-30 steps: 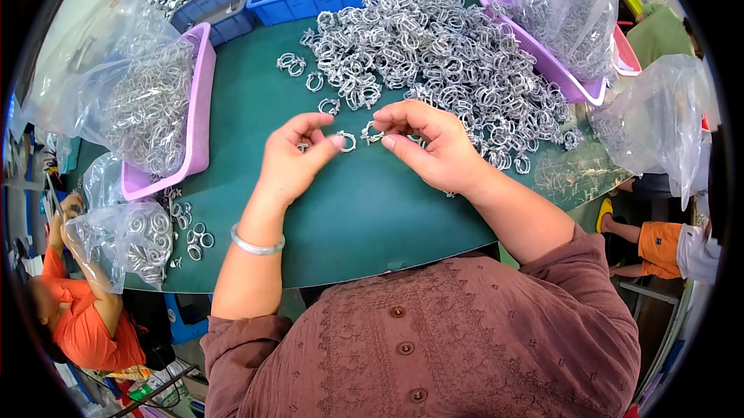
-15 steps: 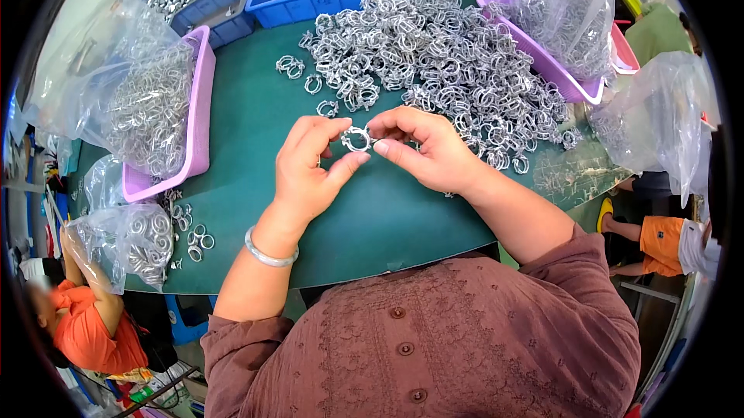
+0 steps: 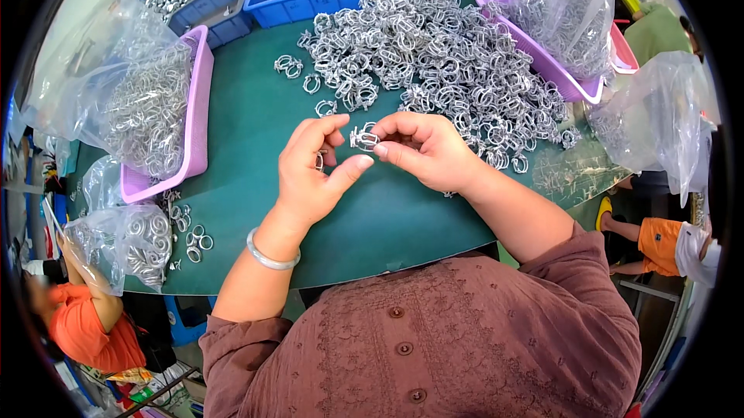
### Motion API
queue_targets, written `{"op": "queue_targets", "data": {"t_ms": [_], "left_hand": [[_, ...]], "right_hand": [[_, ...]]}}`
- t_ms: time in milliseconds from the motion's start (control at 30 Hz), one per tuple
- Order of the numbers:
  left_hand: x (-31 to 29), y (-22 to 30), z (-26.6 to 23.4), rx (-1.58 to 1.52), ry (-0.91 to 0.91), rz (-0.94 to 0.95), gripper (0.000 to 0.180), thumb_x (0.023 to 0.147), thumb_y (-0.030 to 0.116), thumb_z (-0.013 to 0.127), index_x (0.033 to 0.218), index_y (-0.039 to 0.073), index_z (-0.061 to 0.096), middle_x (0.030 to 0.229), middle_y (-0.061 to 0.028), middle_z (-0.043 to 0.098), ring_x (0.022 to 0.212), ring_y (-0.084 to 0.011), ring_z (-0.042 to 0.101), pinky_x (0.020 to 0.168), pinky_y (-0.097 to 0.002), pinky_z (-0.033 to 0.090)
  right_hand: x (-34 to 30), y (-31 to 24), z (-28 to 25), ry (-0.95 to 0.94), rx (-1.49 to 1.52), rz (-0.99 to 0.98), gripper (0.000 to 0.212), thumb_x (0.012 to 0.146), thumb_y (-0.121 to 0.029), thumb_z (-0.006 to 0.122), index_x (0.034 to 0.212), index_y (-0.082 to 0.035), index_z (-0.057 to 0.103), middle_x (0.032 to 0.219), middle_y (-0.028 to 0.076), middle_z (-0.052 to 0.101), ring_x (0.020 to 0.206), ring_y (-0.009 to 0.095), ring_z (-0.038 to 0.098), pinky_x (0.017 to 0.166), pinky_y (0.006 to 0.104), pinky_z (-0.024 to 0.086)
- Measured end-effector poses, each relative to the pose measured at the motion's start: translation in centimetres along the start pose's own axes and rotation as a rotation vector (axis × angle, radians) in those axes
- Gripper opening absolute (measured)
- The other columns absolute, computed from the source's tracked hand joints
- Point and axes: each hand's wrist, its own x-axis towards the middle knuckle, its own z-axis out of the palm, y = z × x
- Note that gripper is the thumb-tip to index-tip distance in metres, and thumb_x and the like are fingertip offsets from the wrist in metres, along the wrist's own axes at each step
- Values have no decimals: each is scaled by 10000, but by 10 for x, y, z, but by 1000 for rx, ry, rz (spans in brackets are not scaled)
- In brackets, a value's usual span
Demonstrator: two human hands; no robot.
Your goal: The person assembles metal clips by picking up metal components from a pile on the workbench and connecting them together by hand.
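Observation:
Between the thumb and fingertips of my right hand (image 3: 426,151) is a silver metal ring-shaped piece (image 3: 363,137), held above the table with its banded side showing. My left hand (image 3: 314,162) is just left of it, thumb and forefinger apart and not touching it; the lower fingers curl. A small shiny band shows by those curled fingers; whether it is worn or held I cannot tell. Beyond my hands lies a large heap of similar silver ring pieces (image 3: 434,54). A few loose ones (image 3: 312,83) are scattered at its left edge.
The green tabletop (image 3: 248,108) carries a purple basket (image 3: 200,108) of bagged rings at left and another purple basket (image 3: 535,50) at right. Blue bins (image 3: 310,6) stand at the back. A plastic bag of rings (image 3: 147,244) sits at the near left edge. Other people are around the table.
The ring piece has turned from showing its round opening to showing its bands. My left fingertips have come off it, leaving it in my right hand.

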Motion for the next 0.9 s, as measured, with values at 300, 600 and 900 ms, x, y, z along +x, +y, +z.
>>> {"op": "queue_targets", "data": {"t_ms": [300,600,900], "left_hand": [[0,-8,-1,-149,-66,-41,217,724,30,701,925,28,619,770,-7,521,586,-47,434,507,-182,365],[0,-12,-3,-155,-97,-1,295,719,-18,681,1003,38,619,791,-12,522,623,-60,457,531,-189,385],[0,-10,-3,-201,-118,-52,293,733,-28,665,1017,19,617,803,-7,513,691,-77,463,613,-194,387]], "right_hand": [[2,1,-1,27,-453,-362,170,768,-14,635,935,-22,606,828,66,590,698,139,593,631,253,479],[2,2,0,112,-488,-450,315,732,45,627,1036,-12,567,902,81,585,710,146,603,629,264,492],[2,2,0,136,-471,-475,333,730,50,620,1052,-20,566,916,81,586,714,146,606,628,257,493]]}}
